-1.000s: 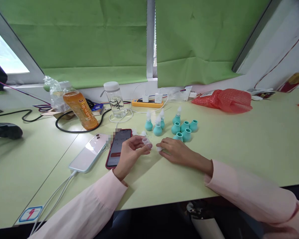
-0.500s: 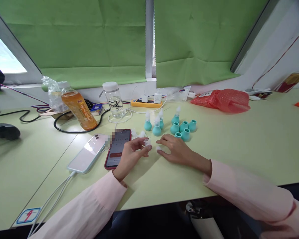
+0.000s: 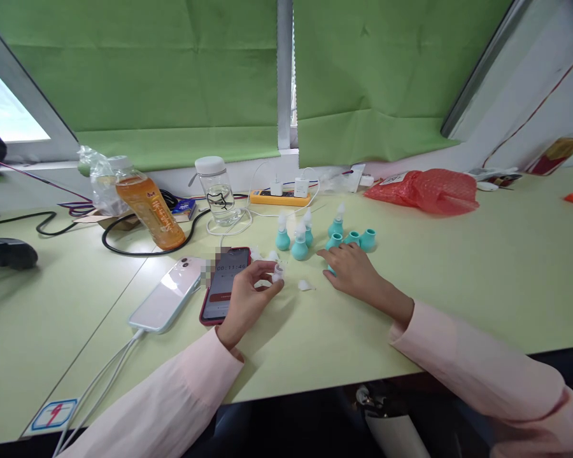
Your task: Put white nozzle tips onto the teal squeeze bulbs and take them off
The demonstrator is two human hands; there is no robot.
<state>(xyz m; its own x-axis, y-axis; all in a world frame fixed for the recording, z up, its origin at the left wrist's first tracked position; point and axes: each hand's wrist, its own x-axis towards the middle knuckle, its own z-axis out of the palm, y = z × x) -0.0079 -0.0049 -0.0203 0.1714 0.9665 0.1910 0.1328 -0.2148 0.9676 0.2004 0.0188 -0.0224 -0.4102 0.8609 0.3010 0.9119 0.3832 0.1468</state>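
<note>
My left hand [image 3: 254, 294] pinches a small translucent white nozzle [image 3: 277, 272] between thumb and fingertips. My right hand [image 3: 351, 270] is curled over the front of a cluster of teal squeeze bulbs [image 3: 368, 239]; its thumb and index finger close around one teal bulb [image 3: 332, 270], mostly hidden by the hand. On the table between my hands lies a loose white tip [image 3: 306, 285]. Behind them, several teal bulbs stand upright with white nozzles fitted, one of them a front bulb [image 3: 300, 249]. More loose white pieces [image 3: 273, 256] lie beyond my left hand.
A red-cased phone [image 3: 225, 280] showing a timer and a pale phone [image 3: 168, 294] with cables lie at left. Farther back are an orange drink bottle [image 3: 150, 213], a clear water bottle [image 3: 219, 194], a yellow power strip [image 3: 279, 199] and a red bubble-wrap bag [image 3: 424, 193].
My right hand has left the loose white tip and moved right to the teal bulbs, closing on one. The left hand keeps its nozzle, shifted very slightly.
</note>
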